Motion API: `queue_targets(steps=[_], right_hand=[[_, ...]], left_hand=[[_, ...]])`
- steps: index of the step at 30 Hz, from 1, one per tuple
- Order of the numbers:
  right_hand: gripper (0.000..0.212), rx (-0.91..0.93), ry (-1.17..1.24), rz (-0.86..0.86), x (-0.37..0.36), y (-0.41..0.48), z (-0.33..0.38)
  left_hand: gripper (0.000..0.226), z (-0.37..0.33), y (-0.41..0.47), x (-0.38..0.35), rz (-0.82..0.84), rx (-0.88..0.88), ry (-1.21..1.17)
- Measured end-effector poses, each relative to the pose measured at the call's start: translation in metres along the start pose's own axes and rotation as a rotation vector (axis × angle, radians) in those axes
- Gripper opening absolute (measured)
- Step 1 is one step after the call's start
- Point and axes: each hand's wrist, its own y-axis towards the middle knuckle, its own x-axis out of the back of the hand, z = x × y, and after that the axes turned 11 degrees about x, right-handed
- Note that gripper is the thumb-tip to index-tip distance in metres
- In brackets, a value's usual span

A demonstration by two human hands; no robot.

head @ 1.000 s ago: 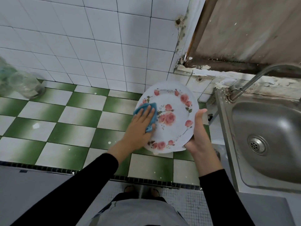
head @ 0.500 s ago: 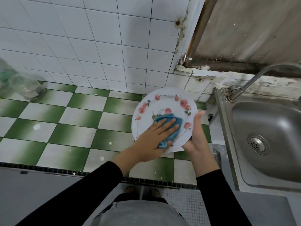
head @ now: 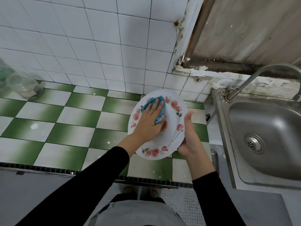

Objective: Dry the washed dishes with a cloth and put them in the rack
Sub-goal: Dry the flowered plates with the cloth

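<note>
A white plate [head: 171, 128] with pink roses round its rim is held tilted above the green and white tiled counter [head: 78, 116]. My left hand [head: 148, 123] lies flat on the plate's upper left part and presses a blue cloth [head: 150, 102] against it with straight fingers. A fold of the cloth sticks out by the thumb. My right hand [head: 189, 139] grips the plate's lower right edge, the thumb stretched up beside the rim and the fingers hidden behind the plate. No rack is in view.
A steel sink [head: 276, 124] with a curved tap [head: 254, 77] stands at the right. Clear glass jars [head: 24, 85] sit at the far left against the white tiled wall. The counter's front edge runs below my arms.
My left hand has wiped the cloth from the plate's middle up to its upper left rim. The plate sits a little lower and further right in my right hand.
</note>
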Motion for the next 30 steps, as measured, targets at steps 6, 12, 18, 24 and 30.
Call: queue_targets(steps=[6, 12, 18, 24, 30], right_hand=[[0.093, 0.006, 0.119, -0.047, 0.003, 0.008, 0.008], [0.084, 0.165, 0.238, -0.200, 0.008, 0.015, 0.018], [0.070, 0.157, 0.177, -0.257, -0.006, 0.016, 0.024], [0.083, 0.122, -0.225, -0.299, 0.001, 0.014, 0.015], [0.072, 0.118, -0.440, -0.376, 0.026, 0.015, -0.008]], left_hand=[[0.057, 0.000, -0.033, -0.005, 0.115, -0.314, 0.138], [0.068, 0.011, -0.050, 0.000, 0.160, -0.338, 0.298], [0.065, 0.011, -0.037, 0.017, -0.086, -0.450, 0.184], [0.031, -0.011, -0.043, 0.026, -0.196, 0.233, -0.701], [0.029, 0.000, -0.047, 0.040, -0.125, 0.571, -1.454]])
